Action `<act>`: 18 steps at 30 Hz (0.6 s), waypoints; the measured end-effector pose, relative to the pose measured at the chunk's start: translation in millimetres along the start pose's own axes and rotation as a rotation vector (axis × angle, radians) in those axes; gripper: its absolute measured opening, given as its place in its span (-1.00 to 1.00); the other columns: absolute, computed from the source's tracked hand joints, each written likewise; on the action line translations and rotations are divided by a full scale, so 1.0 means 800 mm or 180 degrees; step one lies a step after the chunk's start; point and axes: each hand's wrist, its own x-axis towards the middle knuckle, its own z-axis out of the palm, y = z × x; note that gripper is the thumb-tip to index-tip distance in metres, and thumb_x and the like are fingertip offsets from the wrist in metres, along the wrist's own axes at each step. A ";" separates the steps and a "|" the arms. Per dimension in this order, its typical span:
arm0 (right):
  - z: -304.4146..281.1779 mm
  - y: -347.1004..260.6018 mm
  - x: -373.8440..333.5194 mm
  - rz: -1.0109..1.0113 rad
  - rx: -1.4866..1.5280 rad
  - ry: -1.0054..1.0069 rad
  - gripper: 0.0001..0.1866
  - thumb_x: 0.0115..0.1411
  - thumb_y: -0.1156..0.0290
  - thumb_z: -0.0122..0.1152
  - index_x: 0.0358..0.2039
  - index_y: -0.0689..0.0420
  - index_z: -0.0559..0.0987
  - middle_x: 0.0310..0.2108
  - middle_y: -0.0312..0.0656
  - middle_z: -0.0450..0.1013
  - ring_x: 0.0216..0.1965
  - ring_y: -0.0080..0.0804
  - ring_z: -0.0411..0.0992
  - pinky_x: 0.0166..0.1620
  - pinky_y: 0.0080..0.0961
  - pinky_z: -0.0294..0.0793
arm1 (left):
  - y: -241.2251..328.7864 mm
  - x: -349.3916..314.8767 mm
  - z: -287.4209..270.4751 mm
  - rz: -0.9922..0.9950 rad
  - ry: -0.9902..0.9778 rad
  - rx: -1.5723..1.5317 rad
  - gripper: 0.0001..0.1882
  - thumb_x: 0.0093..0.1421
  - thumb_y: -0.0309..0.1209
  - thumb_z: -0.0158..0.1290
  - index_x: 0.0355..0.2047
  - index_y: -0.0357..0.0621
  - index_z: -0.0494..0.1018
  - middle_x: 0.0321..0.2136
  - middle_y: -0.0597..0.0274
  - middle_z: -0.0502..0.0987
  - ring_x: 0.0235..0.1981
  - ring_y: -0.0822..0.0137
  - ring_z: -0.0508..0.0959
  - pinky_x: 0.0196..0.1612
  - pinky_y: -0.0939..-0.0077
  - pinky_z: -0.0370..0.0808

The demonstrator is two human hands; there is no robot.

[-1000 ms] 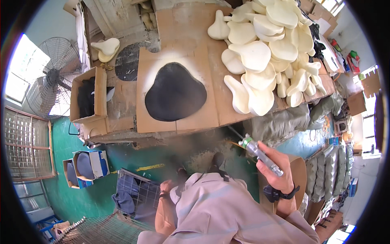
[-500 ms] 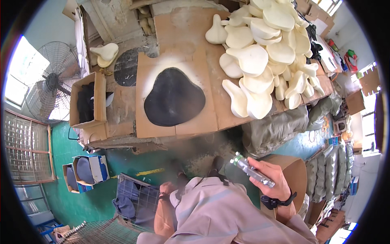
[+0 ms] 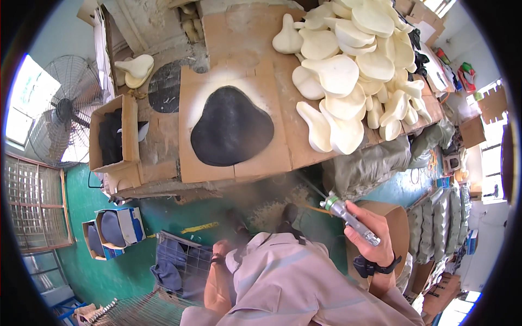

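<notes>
My right hand is closed around a metal spray gun with a green ring near its front end, held off the table's front edge. A thin pale streak runs from the gun's front toward the table. On a cardboard sheet lies a black, rounded triangular saddle cover, with whitish overspray around its upper edge. My left hand hangs low beside my leg, close to a wire basket of dark blue pieces. Its fingers are too small and hazy to make out.
Cream foam saddle pads are heaped on the table's right side. A cardboard box of black pieces stands at the table's left, near a large fan. Below the table's right side are grey-green sacks and an open carton.
My right hand and the spray gun have moved slightly right and toward the table. A pale streak now shows at the gun's front. The saddle cover remains on the cardboard.
</notes>
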 end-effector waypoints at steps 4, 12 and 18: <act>0.012 -0.006 0.001 -0.0242 -0.0152 -0.0395 -0.37 -0.01 0.65 0.35 0.15 0.26 0.49 -0.29 -0.01 0.55 -0.35 -0.14 0.54 -0.22 -0.40 0.51 | 0.016 0.018 -0.010 -0.0264 -0.0137 0.0306 -0.68 0.11 -0.11 0.15 -0.19 0.08 0.66 -0.10 0.06 0.64 -0.03 0.11 0.61 0.03 0.36 0.55; 0.057 -0.010 0.017 0.0227 -0.0150 0.0277 -0.44 0.08 0.60 0.30 0.15 0.29 0.48 -0.16 0.02 0.58 -0.22 -0.17 0.58 -0.10 -0.42 0.52 | 0.083 0.026 -0.058 0.0481 0.0063 0.0861 -0.70 0.13 -0.21 0.13 -0.30 -0.17 0.64 -0.32 0.03 0.67 -0.23 0.15 0.66 -0.13 0.32 0.56; 0.112 -0.046 0.021 0.0010 -0.0039 0.0273 -0.39 0.01 0.68 0.32 0.14 0.26 0.49 -0.32 -0.02 0.53 -0.38 -0.14 0.51 -0.26 -0.43 0.49 | 0.241 0.065 -0.091 0.0396 -0.0022 -0.0813 -0.76 0.26 -0.36 0.07 -0.16 -0.26 0.57 -0.43 0.19 0.62 -0.48 0.43 0.57 -0.37 0.53 0.53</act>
